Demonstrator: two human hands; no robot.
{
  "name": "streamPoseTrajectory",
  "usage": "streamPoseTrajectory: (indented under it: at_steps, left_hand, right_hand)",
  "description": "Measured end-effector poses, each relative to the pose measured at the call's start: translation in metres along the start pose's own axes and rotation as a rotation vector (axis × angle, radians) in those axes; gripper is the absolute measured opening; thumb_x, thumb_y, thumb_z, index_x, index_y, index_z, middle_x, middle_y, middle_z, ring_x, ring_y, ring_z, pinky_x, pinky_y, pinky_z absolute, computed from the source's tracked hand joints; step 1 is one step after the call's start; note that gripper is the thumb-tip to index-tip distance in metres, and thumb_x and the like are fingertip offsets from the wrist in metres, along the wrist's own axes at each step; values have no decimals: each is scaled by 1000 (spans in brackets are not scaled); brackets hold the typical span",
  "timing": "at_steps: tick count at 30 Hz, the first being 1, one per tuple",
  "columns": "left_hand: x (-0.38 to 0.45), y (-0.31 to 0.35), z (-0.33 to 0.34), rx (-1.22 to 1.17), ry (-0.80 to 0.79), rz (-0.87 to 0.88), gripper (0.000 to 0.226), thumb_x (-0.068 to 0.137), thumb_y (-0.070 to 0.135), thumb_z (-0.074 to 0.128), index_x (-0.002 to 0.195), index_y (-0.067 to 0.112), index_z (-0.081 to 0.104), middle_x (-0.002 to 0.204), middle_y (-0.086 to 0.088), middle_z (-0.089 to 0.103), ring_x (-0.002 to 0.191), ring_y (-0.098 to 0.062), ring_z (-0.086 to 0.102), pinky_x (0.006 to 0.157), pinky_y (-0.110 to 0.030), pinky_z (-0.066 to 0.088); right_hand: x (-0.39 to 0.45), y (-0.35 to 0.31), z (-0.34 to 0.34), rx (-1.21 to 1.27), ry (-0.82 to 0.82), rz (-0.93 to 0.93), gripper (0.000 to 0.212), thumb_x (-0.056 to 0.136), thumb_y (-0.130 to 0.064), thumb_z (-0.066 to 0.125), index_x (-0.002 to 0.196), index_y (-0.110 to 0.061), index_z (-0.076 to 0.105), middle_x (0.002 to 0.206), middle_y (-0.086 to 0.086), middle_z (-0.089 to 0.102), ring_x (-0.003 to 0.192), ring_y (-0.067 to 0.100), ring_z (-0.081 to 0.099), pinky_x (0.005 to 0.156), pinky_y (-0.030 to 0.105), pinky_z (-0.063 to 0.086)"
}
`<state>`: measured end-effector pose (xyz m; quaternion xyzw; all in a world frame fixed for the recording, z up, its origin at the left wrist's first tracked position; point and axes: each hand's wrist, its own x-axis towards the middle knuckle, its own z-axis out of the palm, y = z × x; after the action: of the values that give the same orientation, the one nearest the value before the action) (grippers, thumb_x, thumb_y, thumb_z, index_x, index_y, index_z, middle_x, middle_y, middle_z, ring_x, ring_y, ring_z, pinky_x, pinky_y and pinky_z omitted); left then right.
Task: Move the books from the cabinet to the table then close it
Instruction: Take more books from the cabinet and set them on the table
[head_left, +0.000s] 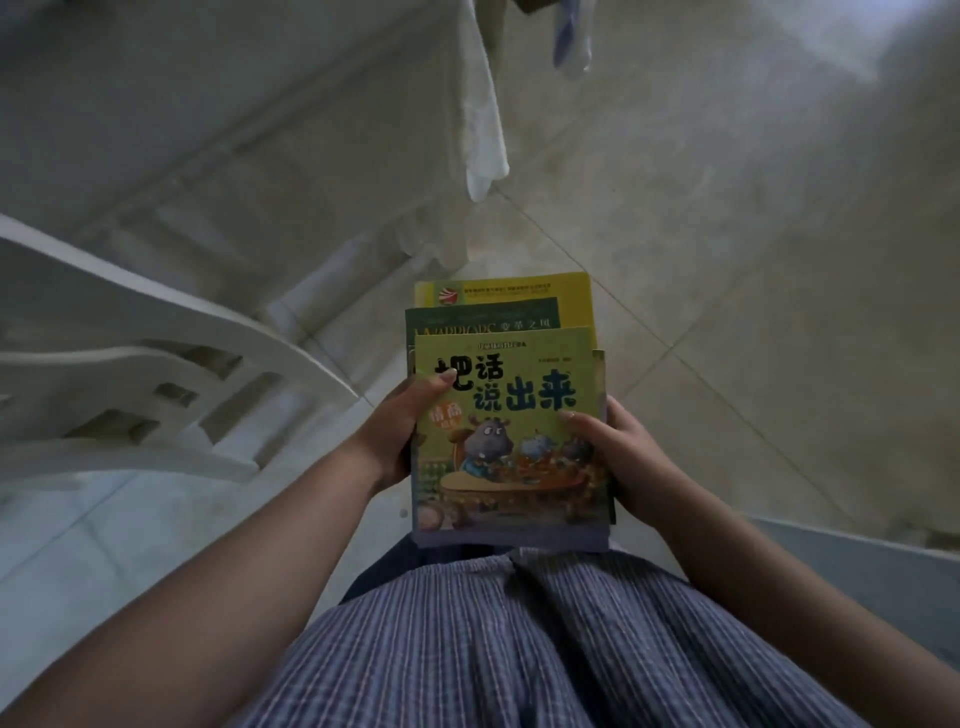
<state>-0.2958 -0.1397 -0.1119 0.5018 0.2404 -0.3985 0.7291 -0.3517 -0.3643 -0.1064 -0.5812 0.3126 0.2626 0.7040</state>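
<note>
both hands, left hand (395, 431) and right hand (631, 457), grip a stack of colourful paperback books (509, 415); a white carved chair (156, 374) stands left of them, pale tiled floor (727, 260) beyond.

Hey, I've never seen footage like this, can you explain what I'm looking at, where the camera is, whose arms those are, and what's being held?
There is no machine here. The single picture comes from a wide-angle camera worn on a person's head, looking down, so the arms and the striped clothing at the bottom are the wearer's own.

Both hands carry a stack of books in front of the body. The left hand grips its left edge with the thumb on the top cover; the right hand grips the right edge the same way. The top cover is a green cartoon picture book; a dark green book and a yellow one peek out beneath.

Below is a tiled floor. A white chair stands on the left, and a white tablecloth hangs down ahead.
</note>
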Motion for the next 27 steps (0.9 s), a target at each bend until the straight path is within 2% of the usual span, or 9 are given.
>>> streamPoseTrajectory:
  at_steps: [3, 7, 9, 12, 16, 20, 22, 25, 27]
  left_hand:
    - [2, 15, -27, -96, 90, 37, 47, 85, 34, 58, 126, 11, 55, 112, -16, 70, 91, -29, 71, 71, -37, 59]
    - [11, 36, -51, -206, 224, 77, 35, 90, 32, 56, 119, 13, 58, 96, -8, 75, 82, -23, 73, 64, -31, 57]
    - [18, 53, -58, -239, 290, 97, 36, 88, 35, 60, 118, 15, 60, 101, -9, 74, 88, -24, 72, 69, -32, 57]
    - [33, 82, -65, -288, 370, 158, 52, 81, 37, 68, 126, 14, 56, 116, -15, 68, 103, -31, 67, 82, -40, 55]
    - [49, 118, -68, -371, 458, 255, 56, 78, 29, 71, 128, 11, 54, 116, -16, 68, 103, -33, 67, 82, -43, 55]
    - [56, 152, -71, -439, 548, 299, 30, 85, 19, 65, 114, 16, 57, 103, -13, 72, 88, -28, 71, 73, -41, 58]
    - [58, 168, -76, -468, 581, 321, 22, 87, 17, 63, 108, 18, 56, 101, -13, 71, 86, -28, 71, 75, -42, 57]
    - [58, 190, -91, -502, 644, 339, 43, 84, 18, 66, 123, 12, 50, 111, -19, 68, 94, -33, 69, 75, -43, 57]
    - [59, 204, -104, -506, 675, 347, 48, 84, 17, 67, 127, 10, 49, 111, -19, 68, 96, -34, 69, 75, -43, 57]
  right_hand:
    - [31, -26, 28, -85, -54, 25, 43, 85, -25, 66, 123, -15, 51, 114, 14, 67, 98, 34, 68, 88, 53, 54]
    - [72, -63, 60, -218, -138, 35, 28, 88, -22, 62, 114, -16, 55, 112, 15, 68, 99, 35, 67, 87, 52, 54]
    - [97, -87, 75, -251, -195, 45, 24, 89, -19, 60, 113, -16, 56, 109, 13, 69, 95, 31, 68, 81, 45, 57]
    - [131, -129, 94, -306, -274, 59, 27, 90, -18, 59, 116, -14, 55, 106, 10, 69, 90, 27, 69, 75, 39, 58]
    - [175, -186, 122, -417, -368, 59, 31, 91, -18, 58, 121, -14, 53, 114, 11, 67, 102, 32, 65, 85, 44, 55]
    - [207, -226, 149, -512, -422, 36, 36, 89, -20, 61, 124, -15, 55, 118, 11, 67, 104, 32, 65, 93, 49, 52]
    - [220, -243, 165, -558, -448, 25, 35, 89, -21, 61, 123, -15, 55, 117, 11, 67, 103, 32, 66, 93, 49, 52]
    - [238, -263, 195, -628, -500, -9, 27, 89, -24, 60, 116, -21, 56, 116, 9, 67, 103, 34, 65, 94, 51, 51]
    - [246, -274, 215, -646, -524, -20, 18, 89, -25, 61, 106, -26, 59, 111, 7, 68, 99, 31, 66, 91, 49, 52]
